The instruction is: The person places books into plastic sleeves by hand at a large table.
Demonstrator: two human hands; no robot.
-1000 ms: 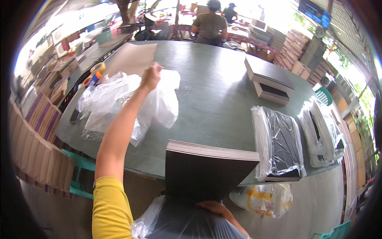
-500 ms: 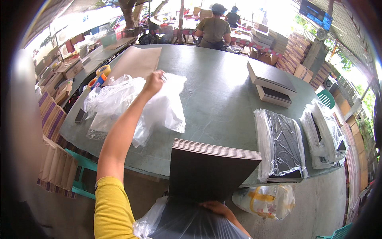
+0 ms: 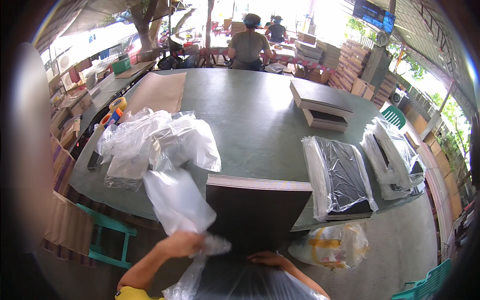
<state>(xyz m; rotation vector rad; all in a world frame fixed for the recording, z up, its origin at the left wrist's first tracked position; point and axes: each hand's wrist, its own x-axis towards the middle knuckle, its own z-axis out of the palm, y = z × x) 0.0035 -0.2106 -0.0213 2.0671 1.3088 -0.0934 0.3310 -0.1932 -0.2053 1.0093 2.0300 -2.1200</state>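
My left hand is closed round the gathered end of a clear plastic bag, whose blurred body trails up toward the table. Right beside it, a thick stack of black boards with pale layered edges stands tilted at the table's front edge. Clear plastic sheeting covers the dark surface below, close to me. My right hand is closed at the upper edge of this plastic, against the black stack. A heap of crumpled clear bags lies on the green table, left of centre.
Plastic-wrapped black stacks lie at the table's right, with two unwrapped black stacks farther back. Brown paper and tape rolls are at the far left. A taped plastic sack sits below the front edge. A person sits beyond the table.
My left hand has come down from the bag heap toward me, drawing one plastic bag off it. My right hand stays at the stack. The whole view has shifted slightly.
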